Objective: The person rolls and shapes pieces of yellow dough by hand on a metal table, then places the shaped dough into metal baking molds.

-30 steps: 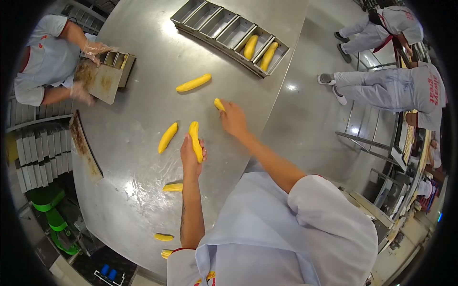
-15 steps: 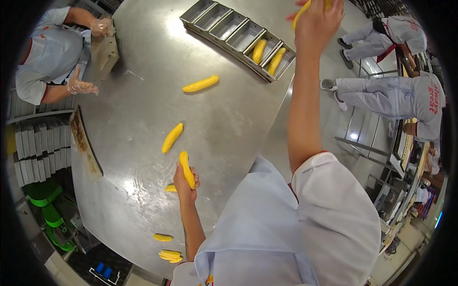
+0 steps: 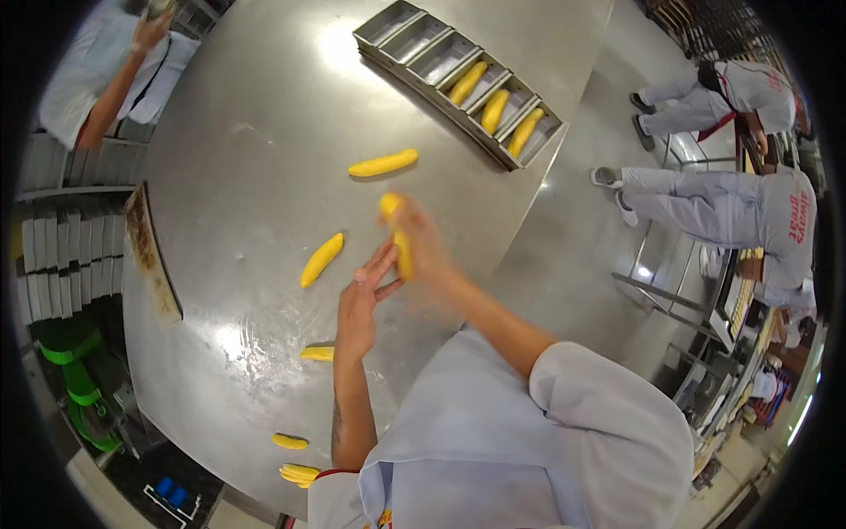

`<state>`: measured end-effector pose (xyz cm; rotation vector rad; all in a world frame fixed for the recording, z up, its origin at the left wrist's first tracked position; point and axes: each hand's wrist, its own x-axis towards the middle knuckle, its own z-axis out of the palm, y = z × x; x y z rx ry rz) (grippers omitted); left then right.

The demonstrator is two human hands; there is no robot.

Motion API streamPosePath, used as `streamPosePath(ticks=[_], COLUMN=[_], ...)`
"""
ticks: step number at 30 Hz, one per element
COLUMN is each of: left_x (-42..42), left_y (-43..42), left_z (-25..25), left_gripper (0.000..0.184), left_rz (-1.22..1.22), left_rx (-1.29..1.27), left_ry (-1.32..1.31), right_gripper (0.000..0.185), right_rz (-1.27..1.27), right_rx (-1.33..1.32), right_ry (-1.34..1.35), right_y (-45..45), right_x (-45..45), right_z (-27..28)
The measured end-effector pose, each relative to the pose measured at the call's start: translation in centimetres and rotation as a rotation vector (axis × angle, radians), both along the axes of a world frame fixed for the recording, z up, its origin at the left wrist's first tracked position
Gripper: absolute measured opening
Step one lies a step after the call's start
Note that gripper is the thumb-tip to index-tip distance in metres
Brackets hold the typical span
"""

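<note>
My right hand [image 3: 423,240], blurred by motion, is closed around a banana-shaped yellow dough roll [image 3: 403,253] above the metal table. Just left of it, my left hand [image 3: 359,304] has its fingers stretched towards the roll, their tips close to its lower end; contact is hard to tell. A strapped set of loaf tins [image 3: 432,84] stands at the far side, with one roll in each of three compartments: one roll [image 3: 467,82], a second [image 3: 495,112] and a third [image 3: 526,132]. Loose on the table lie a roll [image 3: 383,163], another [image 3: 322,260] and one [image 3: 317,353] partly behind my left wrist.
Near the front left edge are a small yellow roll [image 3: 289,442] and a cluster of yellow pieces [image 3: 300,474]. A stained long tin [image 3: 152,251] lies at the left edge. A co-worker [image 3: 132,75] stands at upper left; two people [image 3: 705,194] stand by racks at right.
A third tin compartment now holds a roll. My right hand has come back from the tins and holds a roll; my left hand has released its roll. The co-worker at left has moved the tin away.
</note>
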<state>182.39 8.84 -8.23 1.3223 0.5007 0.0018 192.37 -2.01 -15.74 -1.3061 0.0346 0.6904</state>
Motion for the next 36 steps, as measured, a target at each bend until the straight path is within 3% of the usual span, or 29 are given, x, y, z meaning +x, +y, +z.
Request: streamPosePath(ticks=[1,2,3,4,7,8,10,12,13,14,15,16,18,20,21,22,24,25,26,28,30,32,33,34,36], left_x=[0.6,1.2,2.2,2.4,-0.4,-1.5,-4.3,-5.1,-4.7,-3.5,-2.4,-1.6,2.2,4.7,5.6,6.0,7.2,8.9,11.2,13.0,13.9,14.5,14.7,14.5,14.0], left_y=[1.4,2.8,4.2,5.3,8.6,9.1,9.2,8.9,9.2,8.9,7.7,6.3,2.6,0.5,0.2,0.9,3.0,3.4,3.9,4.2,4.1,3.9,4.0,3.8,2.9], left_z=[0.1,0.2,-0.9,-2.2,-12.0,-13.3,-14.7,-15.5,-15.4,-15.1,-14.0,-12.6,-7.5,-0.8,0.7,0.6,0.2,-1.2,-3.7,-9.2,-14.7,-17.7,-18.4,-17.9,-15.7], left_gripper=[0.055,0.056,0.056,0.056,0.054,0.052,0.049,0.044,0.042,0.040,0.038,0.037,0.038,0.043,0.046,0.048,0.053,0.054,0.054,0.055,0.056,0.053,0.052,0.048,0.042], left_rz=[-0.020,-0.030,0.008,0.046,-0.171,-0.174,-0.187,-0.078,-0.020,0.063,0.143,0.218,0.071,-0.142,-0.241,-0.178,-0.056,-0.028,0.002,-0.058,-0.249,-0.237,-0.233,-0.187,-0.068], left_rx=[0.188,0.380,0.760,1.137,1.421,1.388,1.315,1.134,1.048,0.927,0.800,0.671,0.844,0.627,0.518,0.602,0.772,0.940,1.109,1.392,1.612,1.512,1.463,1.275,0.895], left_ry=[-0.017,-0.025,0.055,0.133,0.360,0.349,0.339,0.312,0.291,0.270,0.256,0.247,0.039,-0.015,-0.043,-0.049,-0.070,-0.109,-0.149,-0.158,-0.087,0.034,0.093,0.137,0.220], right_gripper=[0.035,0.032,0.035,0.040,0.046,0.045,0.048,0.063,0.060,0.059,0.059,0.059,0.061,0.064,0.062,0.061,0.051,0.049,0.060,0.046,0.044,0.079,0.093,0.102,0.086], right_rz=[-0.096,-0.299,-0.422,-0.447,-0.701,-0.801,-0.896,-0.269,-0.424,-0.218,-0.431,-0.255,0.067,-0.091,-0.217,-0.342,-0.522,-0.496,-0.471,-0.710,-0.759,-0.743,-0.346,-0.225,-0.227], right_rx=[0.064,0.145,0.182,0.311,0.228,-0.131,-0.556,-0.778,-0.853,-0.928,-0.529,-0.401,-0.227,0.001,0.092,0.186,0.251,0.314,0.174,0.277,0.077,-0.655,-0.612,-0.843,-0.623], right_ry=[0.154,-0.090,-0.107,-0.360,-0.689,-0.953,-1.150,-0.799,-0.924,-1.163,-0.871,-0.735,-0.403,-0.213,-0.167,-0.131,-0.438,-0.634,-0.750,-0.973,-0.998,-1.157,-0.776,-0.713,-0.929], right_y=[-0.2,0.1,-0.4,-1.2,-2.1,-2.1,0.9,1.8,2.3,1.1,2.8,2.4,1.8,1.5,1.3,1.0,0.4,-0.1,-0.7,1.4,3.7,7.3,7.6,7.8,5.8], right_x=[4.5,7.3,10.7,14.3,21.2,25.6,32.7,32.5,29.2,21.4,14.8,9.6,-0.9,-0.3,2.9,6.1,12.8,15.9,18.2,23.1,28.9,34.5,32.8,28.6,20.3], right_z=[3.9,9.3,13.1,15.3,22.7,20.4,10.2,-3.0,-9.8,-8.0,-7.2,-6.3,-4.2,-3.2,0.9,4.9,11.1,14.9,18.6,22.6,21.0,8.8,3.9,1.1,-6.5])
